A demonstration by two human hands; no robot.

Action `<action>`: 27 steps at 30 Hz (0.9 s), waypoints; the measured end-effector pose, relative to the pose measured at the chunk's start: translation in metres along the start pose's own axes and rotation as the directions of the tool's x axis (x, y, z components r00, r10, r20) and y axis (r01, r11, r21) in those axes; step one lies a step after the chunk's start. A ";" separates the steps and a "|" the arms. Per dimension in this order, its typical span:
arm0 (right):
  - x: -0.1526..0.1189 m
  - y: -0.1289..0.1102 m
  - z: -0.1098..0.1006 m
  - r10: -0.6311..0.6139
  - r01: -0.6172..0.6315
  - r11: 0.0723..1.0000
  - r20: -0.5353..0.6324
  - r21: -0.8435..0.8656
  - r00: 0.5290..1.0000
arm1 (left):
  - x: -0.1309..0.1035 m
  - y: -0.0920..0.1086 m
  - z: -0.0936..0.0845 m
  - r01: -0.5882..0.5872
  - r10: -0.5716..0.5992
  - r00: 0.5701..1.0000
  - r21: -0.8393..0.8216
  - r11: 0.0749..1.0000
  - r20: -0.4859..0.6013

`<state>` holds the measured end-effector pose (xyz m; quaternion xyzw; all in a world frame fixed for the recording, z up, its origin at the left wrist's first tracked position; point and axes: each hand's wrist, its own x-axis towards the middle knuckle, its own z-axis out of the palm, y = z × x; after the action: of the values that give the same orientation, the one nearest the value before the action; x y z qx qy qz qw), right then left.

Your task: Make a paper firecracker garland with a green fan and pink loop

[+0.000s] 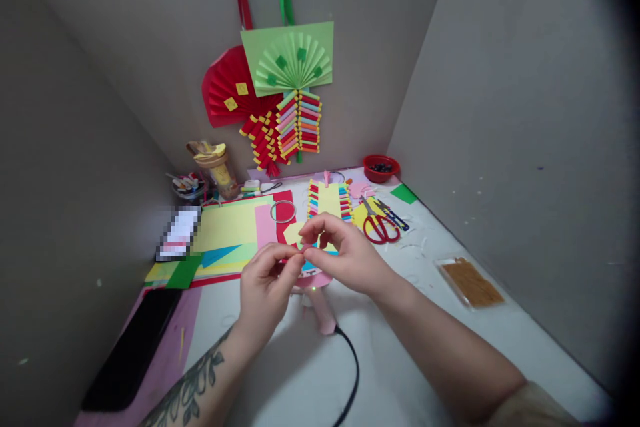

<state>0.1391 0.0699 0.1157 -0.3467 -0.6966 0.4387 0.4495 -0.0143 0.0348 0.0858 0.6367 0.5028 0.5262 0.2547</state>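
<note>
Over the middle of the table, my left hand and my right hand meet at the fingertips. Between them they pinch a small reddish-pink piece of paper, mostly hidden by the fingers; whether it is rolled I cannot tell. My left thumb and index finger are closed on it, and my right thumb presses at its other side. Just below the hands lies a pink hot glue gun with a black cord. Behind them is a pale yellow paper panel edged with colourful little paper rolls.
Red-handled scissors and dark snips lie at the right, near a red bowl. Coloured paper sheets, a phone and a black case are leftward. A packet of brown sticks lies right. Paper fan decorations hang behind.
</note>
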 end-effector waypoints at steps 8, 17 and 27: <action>-0.003 0.001 0.000 -0.057 0.057 0.997 -0.010 -0.052 0.998 | 0.003 0.002 0.000 -0.096 0.093 0.995 0.086 0.992 0.041; -0.003 0.002 -0.002 -0.127 0.123 0.987 -0.027 -0.102 0.992 | -0.001 -0.006 0.002 -0.013 0.013 1.000 0.013 1.000 -0.006; -0.003 0.004 -0.001 -0.086 0.084 0.994 -0.029 -0.070 0.996 | -0.002 -0.008 0.004 0.051 -0.052 0.998 -0.067 0.996 -0.024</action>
<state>0.1418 0.0691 0.1110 -0.3387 -0.7181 0.3895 0.4667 -0.0136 0.0361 0.0769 0.6079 0.5045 0.5441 0.2826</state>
